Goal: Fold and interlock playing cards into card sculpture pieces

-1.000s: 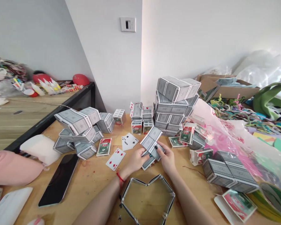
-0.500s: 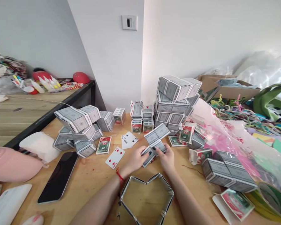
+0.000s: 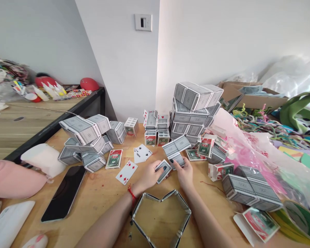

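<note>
My left hand pinches a folded grey-backed playing card just above the wooden table. My right hand grips a longer folded strip of grey-backed cards that sticks up and to the right. The two pieces sit close together, a small gap between them. Directly in front of me lies a heart-shaped frame of folded cards, between my forearms.
Card blocks are piled at left, stacked against the wall and lying at right. Loose face-up cards, card boxes and a black phone lie left of my hands. Pink plastic and craft clutter fill the right.
The two card pieces, joined earlier, have come apart: my right hand lifted the long strip up and right while my left hand kept the short piece.
</note>
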Action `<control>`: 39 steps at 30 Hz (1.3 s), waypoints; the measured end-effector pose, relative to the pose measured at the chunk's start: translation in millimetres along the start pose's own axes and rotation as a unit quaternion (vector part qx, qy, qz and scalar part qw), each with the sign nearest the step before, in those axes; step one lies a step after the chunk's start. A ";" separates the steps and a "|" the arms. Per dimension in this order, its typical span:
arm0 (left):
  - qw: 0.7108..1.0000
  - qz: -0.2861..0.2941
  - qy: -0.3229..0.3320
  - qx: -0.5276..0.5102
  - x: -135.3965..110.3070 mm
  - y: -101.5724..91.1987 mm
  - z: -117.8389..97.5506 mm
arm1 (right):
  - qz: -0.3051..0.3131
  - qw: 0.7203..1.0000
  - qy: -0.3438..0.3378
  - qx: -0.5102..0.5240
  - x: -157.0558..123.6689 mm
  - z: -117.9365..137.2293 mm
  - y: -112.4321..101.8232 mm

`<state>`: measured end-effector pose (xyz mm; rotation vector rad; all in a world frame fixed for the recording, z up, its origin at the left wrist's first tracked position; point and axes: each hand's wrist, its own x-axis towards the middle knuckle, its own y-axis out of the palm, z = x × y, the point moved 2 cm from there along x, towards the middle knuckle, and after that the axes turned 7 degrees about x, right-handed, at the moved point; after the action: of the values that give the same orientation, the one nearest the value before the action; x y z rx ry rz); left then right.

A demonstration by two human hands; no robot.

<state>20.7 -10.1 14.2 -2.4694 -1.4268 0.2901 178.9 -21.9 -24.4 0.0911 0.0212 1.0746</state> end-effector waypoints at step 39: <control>0.999 -0.009 0.007 0.032 1.0 0.0 1.3 | 0.111 0.991 -0.052 -0.046 -9.8 11.4 10.3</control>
<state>20.8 -9.0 12.9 -2.4008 -1.4109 0.3096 165.8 -26.4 -12.4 0.0676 -0.1347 1.2910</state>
